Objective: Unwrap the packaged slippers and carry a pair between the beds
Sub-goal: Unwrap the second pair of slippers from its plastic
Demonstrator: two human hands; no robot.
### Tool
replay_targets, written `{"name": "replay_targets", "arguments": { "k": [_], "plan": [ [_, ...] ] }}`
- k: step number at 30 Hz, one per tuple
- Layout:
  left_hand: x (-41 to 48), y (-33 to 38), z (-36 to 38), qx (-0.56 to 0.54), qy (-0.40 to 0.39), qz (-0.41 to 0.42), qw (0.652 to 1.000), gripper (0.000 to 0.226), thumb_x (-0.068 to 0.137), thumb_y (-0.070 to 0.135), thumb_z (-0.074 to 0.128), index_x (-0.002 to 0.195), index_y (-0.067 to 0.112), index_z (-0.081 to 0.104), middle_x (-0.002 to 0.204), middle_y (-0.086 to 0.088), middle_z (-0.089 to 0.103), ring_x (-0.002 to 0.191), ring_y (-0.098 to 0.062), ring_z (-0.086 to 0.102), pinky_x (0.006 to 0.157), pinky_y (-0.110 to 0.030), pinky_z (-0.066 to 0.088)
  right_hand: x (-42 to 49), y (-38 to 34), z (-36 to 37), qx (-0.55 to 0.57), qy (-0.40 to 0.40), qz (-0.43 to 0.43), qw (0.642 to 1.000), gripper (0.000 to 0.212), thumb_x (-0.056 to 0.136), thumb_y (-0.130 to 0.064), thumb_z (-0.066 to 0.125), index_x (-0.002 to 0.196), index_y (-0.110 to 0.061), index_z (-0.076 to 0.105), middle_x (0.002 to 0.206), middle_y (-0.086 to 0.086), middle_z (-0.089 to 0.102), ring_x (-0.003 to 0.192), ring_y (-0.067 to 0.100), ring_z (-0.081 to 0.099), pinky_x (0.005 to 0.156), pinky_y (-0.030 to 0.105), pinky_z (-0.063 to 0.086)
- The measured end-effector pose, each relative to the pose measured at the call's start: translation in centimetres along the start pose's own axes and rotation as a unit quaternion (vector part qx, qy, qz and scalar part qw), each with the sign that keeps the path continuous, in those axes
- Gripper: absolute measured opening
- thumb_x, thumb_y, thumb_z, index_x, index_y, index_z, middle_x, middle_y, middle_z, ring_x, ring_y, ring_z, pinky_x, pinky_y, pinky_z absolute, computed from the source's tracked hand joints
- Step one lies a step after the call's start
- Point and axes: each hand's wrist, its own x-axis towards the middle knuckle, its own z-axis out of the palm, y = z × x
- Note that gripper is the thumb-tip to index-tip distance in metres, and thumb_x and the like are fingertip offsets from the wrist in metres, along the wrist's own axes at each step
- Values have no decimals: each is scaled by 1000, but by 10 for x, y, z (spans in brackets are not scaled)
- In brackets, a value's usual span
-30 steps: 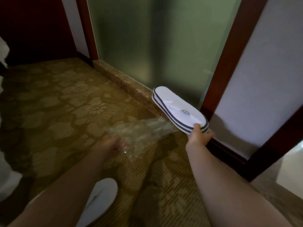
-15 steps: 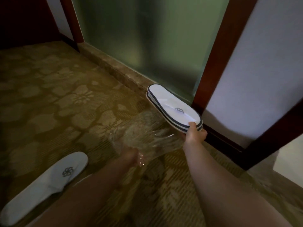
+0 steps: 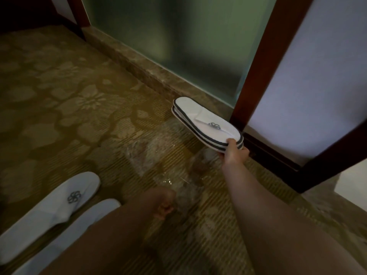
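Observation:
My right hand (image 3: 234, 153) grips the toe end of a flat stacked pair of white slippers (image 3: 204, 124) with dark edging and a grey logo, held above the carpet near the glass door. My left hand (image 3: 163, 203) is closed on a crumpled clear plastic wrapper (image 3: 170, 165) that hangs between the two hands. A second pair of white slippers (image 3: 51, 211) lies side by side on the carpet at the lower left, partly hidden by my left forearm.
Patterned gold carpet (image 3: 69, 108) covers the floor. A frosted glass door (image 3: 178, 40) with a stone threshold (image 3: 143, 70) runs along the back. A dark wooden door frame (image 3: 258, 62) and a white wall panel (image 3: 309, 76) stand at the right.
The view has dropped and swung left, showing both slippers on the floor. My left hand has pulled the wrapper back toward me, and my right hand still holds the stacked pair.

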Motion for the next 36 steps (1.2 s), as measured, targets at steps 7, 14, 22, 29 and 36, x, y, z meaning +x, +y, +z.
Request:
{"name": "replay_targets", "arguments": {
  "k": [7, 14, 22, 29, 36],
  "plan": [
    [-32, -1, -21, 324, 106, 101, 935, 43, 100, 33, 33, 120, 7, 61, 95, -12, 65, 88, -25, 68, 70, -28, 53, -1, -2, -2, -51, -2, -13, 999, 54, 88, -14, 60, 137, -12, 40, 136, 14, 51, 117, 31, 56, 96, 43, 52],
    [-38, -2, -76, 257, 384, 318, 828, 41, 94, 45, 41, 99, 10, 61, 104, -12, 68, 98, -30, 63, 82, -37, 48, -17, -4, 8, -99, -29, -53, 993, 52, 89, -21, 59, 138, -13, 43, 135, 13, 53, 117, 31, 56, 91, 37, 51],
    [-50, -13, -118, 110, 372, 453, 802, 54, 83, 45, 59, 123, 10, 49, 120, -8, 50, 112, -24, 50, 91, -34, 42, -52, -8, 30, -131, -89, -95, 983, 48, 90, -31, 60, 130, -6, 54, 131, 12, 57, 116, 27, 55, 88, 30, 41],
    [-81, -27, -125, -70, 199, 387, 898, 61, 85, 43, 62, 132, 9, 45, 120, -4, 52, 110, -18, 52, 87, -28, 42, -84, 6, 54, -166, -161, -62, 971, 36, 85, -44, 61, 108, -16, 60, 113, 11, 61, 99, 28, 61, 93, 38, 50],
    [-118, -36, -136, -260, -6, 356, 898, 29, 93, 42, 48, 103, 20, 64, 103, -2, 70, 97, -18, 64, 88, -29, 50, -116, 26, 86, -207, -281, -22, 937, 57, 84, -51, 60, 125, -12, 56, 118, 15, 65, 103, 32, 65, 93, 49, 53]
  ]
}}
